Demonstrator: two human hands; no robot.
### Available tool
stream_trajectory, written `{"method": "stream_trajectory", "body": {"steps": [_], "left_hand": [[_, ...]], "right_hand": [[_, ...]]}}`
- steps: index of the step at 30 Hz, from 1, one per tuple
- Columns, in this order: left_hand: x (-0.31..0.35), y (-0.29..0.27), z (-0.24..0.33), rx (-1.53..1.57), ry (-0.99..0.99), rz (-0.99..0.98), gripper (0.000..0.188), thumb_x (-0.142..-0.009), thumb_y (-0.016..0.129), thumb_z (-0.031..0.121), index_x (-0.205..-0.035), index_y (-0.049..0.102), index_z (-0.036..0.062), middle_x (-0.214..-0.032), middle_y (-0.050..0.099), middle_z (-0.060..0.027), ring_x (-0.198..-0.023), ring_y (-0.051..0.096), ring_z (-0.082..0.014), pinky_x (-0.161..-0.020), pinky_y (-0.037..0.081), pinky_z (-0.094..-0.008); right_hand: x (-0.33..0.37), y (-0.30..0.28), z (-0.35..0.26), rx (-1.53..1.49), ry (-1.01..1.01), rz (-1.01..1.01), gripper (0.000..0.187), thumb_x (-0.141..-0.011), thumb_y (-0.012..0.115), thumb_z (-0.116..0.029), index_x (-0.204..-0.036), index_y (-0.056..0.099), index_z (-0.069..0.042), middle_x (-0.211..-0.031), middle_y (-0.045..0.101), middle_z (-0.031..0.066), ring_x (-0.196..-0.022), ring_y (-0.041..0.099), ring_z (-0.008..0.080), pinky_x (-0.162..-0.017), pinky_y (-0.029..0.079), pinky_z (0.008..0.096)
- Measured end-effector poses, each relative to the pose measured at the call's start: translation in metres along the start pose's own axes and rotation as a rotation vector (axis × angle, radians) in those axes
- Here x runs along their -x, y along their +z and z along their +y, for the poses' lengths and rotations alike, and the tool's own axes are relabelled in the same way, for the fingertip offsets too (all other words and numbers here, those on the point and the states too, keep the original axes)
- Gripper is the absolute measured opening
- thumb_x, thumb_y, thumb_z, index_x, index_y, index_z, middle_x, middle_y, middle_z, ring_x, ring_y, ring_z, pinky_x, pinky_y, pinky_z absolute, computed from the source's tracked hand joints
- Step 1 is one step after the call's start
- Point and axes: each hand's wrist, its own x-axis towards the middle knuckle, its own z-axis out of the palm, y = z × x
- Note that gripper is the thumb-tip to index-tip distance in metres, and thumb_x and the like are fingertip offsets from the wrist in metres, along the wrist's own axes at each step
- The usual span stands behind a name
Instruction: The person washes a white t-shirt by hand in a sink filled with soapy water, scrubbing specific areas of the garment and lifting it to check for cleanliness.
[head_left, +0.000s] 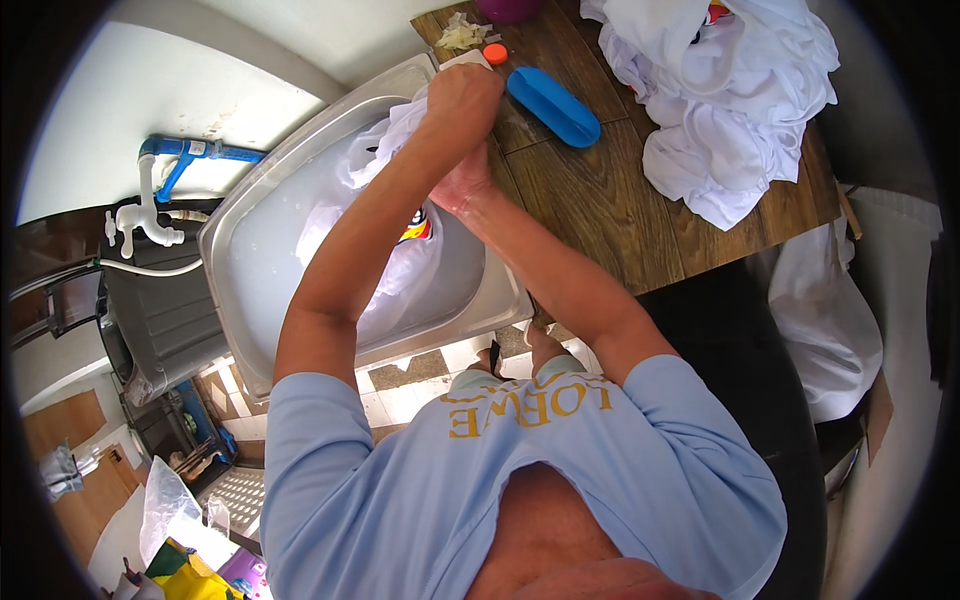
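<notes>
A wet white garment [400, 262] with a red and yellow print lies bunched in the cloudy water of a metal sink [215, 235]. My left hand [466, 100] is closed above the sink's far right edge, and white cloth runs up to it from behind my forearm. Just below it my right hand [464, 182] is held close against it, palm partly showing. The right fingers are hidden behind the left hand, so their grip cannot be made out. Beside my hands, a blue oblong plastic piece [555, 108] and an orange cap [495, 54] rest on the wooden surface.
Pale shavings [463, 32] and a purple round object [507, 8] are at the back of the wooden counter [620, 200]. A heap of white clothes [735, 100] covers its right side. A white tap [150, 222] on a blue pipe sticks out left of the sink.
</notes>
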Motion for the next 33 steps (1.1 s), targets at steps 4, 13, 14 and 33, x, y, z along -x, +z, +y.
{"method": "stream_trajectory", "body": {"steps": [4,13,14,33], "left_hand": [[0.018,-0.002,-0.039,0.222,0.063,0.031,0.012,-0.077,0.059,0.005,-0.083,0.069,0.003,-0.083,0.068,-0.0141,-0.077,0.067,-0.0297,-0.068,0.053,-0.0379],[0.071,-0.052,-0.052,1.473,0.019,-0.419,0.017,-0.085,0.061,0.014,-0.095,0.066,0.0007,-0.084,0.065,-0.0012,-0.079,0.06,-0.0091,-0.074,0.047,-0.0239],[0.068,-0.046,-0.051,1.431,0.064,-0.432,0.018,-0.085,0.061,0.014,-0.095,0.066,0.0006,-0.084,0.064,-0.0011,-0.079,0.06,-0.009,-0.074,0.047,-0.0239],[0.099,0.042,0.055,0.446,0.025,0.356,0.056,-0.067,0.075,0.051,-0.103,0.068,0.01,-0.106,0.058,-0.0052,-0.106,0.052,-0.026,-0.092,0.037,-0.0447]], "right_hand": [[0.01,0.007,0.002,0.253,0.082,0.18,0.039,-0.087,0.054,-0.024,-0.124,0.047,-0.012,-0.114,0.056,0.0043,-0.106,0.055,0.0193,-0.093,0.043,0.0364],[0.112,0.058,-0.075,0.741,0.193,0.219,0.034,-0.092,0.058,-0.025,-0.119,0.05,-0.007,-0.103,0.059,0.003,-0.096,0.057,0.0116,-0.088,0.046,0.0319],[0.119,0.05,-0.08,0.853,0.137,0.206,0.03,-0.092,0.059,-0.026,-0.115,0.053,-0.007,-0.099,0.06,0.0014,-0.092,0.058,0.0096,-0.084,0.047,0.03],[0.088,0.053,-0.152,2.577,-1.169,0.084,0.036,-0.08,0.069,-0.038,-0.085,0.062,-0.003,-0.068,0.062,0.0137,-0.064,0.06,0.0292,-0.06,0.047,0.0401]]}}
